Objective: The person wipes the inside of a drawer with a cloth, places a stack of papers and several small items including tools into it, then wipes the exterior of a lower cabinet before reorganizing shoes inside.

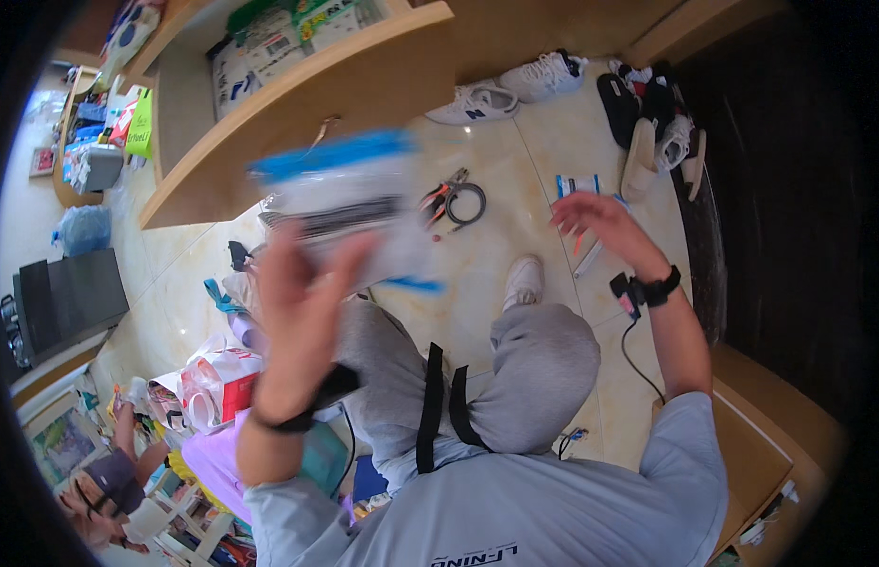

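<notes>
A clear plastic packet [354, 212] with blue edges and dark printing is raised in front of the open drawer, blurred by motion. My left hand [308, 298] grips its near side, the thumb lying across it. My right hand [602, 223] hovers over the floor on the right, fingers bent and apart, with nothing seen in it. Just beyond those fingers lies a smaller blue-and-white packet [578, 185]. Below them a slim white stick-like item [588, 259] rests on the tiles. Orange-handled pliers [439, 198] lie beside a coiled grey cable [466, 207] between my hands.
An open wooden drawer [305, 127] juts out at upper left, with packets inside. Sneakers [475, 105] and slippers [639, 159] line the far side. Bags [223, 379] crowd the left. A cardboard box [744, 461] stands at lower right. Another person [113, 482] is at lower left.
</notes>
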Demonstrator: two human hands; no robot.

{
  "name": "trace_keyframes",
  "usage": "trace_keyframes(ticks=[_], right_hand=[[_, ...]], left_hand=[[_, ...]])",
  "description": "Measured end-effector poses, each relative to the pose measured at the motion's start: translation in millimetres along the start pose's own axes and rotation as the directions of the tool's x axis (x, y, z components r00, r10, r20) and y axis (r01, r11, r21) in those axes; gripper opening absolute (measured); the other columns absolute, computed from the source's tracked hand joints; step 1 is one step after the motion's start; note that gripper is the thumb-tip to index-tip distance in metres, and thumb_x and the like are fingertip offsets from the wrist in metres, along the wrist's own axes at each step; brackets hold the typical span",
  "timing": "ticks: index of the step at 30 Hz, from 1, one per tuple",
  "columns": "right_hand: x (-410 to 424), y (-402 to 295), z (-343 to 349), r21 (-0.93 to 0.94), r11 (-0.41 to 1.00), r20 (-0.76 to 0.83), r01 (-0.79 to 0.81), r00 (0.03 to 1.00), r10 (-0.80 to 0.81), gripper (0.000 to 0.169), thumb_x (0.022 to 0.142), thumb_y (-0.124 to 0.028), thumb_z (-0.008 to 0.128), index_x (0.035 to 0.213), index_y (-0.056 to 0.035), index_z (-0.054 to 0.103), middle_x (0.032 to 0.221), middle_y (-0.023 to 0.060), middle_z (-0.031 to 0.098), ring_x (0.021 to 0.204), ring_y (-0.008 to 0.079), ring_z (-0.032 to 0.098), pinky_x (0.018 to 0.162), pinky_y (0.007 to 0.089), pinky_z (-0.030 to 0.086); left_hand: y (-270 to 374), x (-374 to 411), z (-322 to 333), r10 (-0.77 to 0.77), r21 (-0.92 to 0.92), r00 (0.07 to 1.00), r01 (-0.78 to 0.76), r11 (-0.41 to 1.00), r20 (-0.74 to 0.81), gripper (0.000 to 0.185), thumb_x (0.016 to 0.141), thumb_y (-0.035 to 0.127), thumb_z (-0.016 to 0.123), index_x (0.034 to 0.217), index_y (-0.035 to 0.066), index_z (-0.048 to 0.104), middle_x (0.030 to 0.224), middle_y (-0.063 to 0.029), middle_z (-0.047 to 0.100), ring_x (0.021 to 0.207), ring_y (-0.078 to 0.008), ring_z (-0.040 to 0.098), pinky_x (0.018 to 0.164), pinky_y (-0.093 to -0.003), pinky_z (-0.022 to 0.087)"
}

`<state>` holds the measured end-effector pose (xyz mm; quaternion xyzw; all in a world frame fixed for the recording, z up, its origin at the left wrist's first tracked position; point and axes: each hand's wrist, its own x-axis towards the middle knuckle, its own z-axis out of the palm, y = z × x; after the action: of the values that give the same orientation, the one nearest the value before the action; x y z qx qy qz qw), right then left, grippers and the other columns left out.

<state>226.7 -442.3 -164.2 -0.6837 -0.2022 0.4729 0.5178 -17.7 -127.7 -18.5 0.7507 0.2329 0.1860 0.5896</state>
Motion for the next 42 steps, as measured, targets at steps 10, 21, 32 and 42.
trace_keyframes(ticks=[10, 21, 32, 42], right_hand=[[97.1, 271.6, -170.3, -0.818, 0.480, -0.386, -0.317, 0.921, -0.050, 0.027, 0.083, -0.007, 0.068, 0.110, -0.0041, 0.067, 0.109, 0.0192, 0.069, 0.104, 0.0436, 0.063, 0.092, 0.0481, 0.053], [153.7, 321.3, -176.7, -0.928, -0.076, -0.363, -0.365, 0.931, -0.037, 0.044, 0.085, -0.012, 0.073, 0.128, -0.0115, 0.061, 0.128, 0.0092, 0.062, 0.124, 0.0322, 0.056, 0.095, 0.0482, 0.053], [94.8, 202.7, -95.5, -0.495, 0.861, -0.499, -0.121, 0.851, -0.167, 0.023, 0.100, -0.019, 0.072, 0.113, -0.0026, 0.062, 0.114, 0.0159, 0.074, 0.099, 0.0302, 0.070, 0.087, 0.0378, 0.054], [13.1, -216.4, 10.1, -0.162, 0.858, -0.276, 0.487, 0.813, -0.513, 0.053, 0.107, -0.025, 0.049, 0.151, 0.0054, 0.046, 0.134, 0.0150, 0.064, 0.118, 0.0186, 0.064, 0.102, 0.0317, 0.050]], left_hand=[[90.3, 119.1, -170.1, -0.250, 0.365, 0.953, 0.297, 0.882, -0.172, 0.050, 0.105, 0.030, 0.065, 0.149, 0.006, 0.058, 0.141, -0.0129, 0.062, 0.122, -0.0152, 0.065, 0.098, -0.0243, 0.052], [40.8, 199.0, -146.3, -0.047, 0.936, 0.942, -0.321, 0.145, 0.331, 0.029, 0.103, 0.015, 0.066, 0.131, 0.009, 0.065, 0.133, -0.0113, 0.066, 0.123, -0.0303, 0.063, 0.108, -0.0406, 0.050], [64.6, 191.2, -137.7, -0.128, 0.856, 0.870, -0.427, 0.290, 0.477, 0.030, 0.107, 0.022, 0.061, 0.134, 0.010, 0.064, 0.128, -0.0095, 0.070, 0.112, -0.0242, 0.069, 0.094, -0.0379, 0.057], [43.4, 161.7, -150.0, -0.116, 0.759, 0.879, -0.325, 0.564, 0.462, 0.031, 0.110, 0.026, 0.053, 0.128, 0.005, 0.066, 0.113, -0.0168, 0.073, 0.105, -0.0305, 0.071, 0.093, -0.0372, 0.054]])
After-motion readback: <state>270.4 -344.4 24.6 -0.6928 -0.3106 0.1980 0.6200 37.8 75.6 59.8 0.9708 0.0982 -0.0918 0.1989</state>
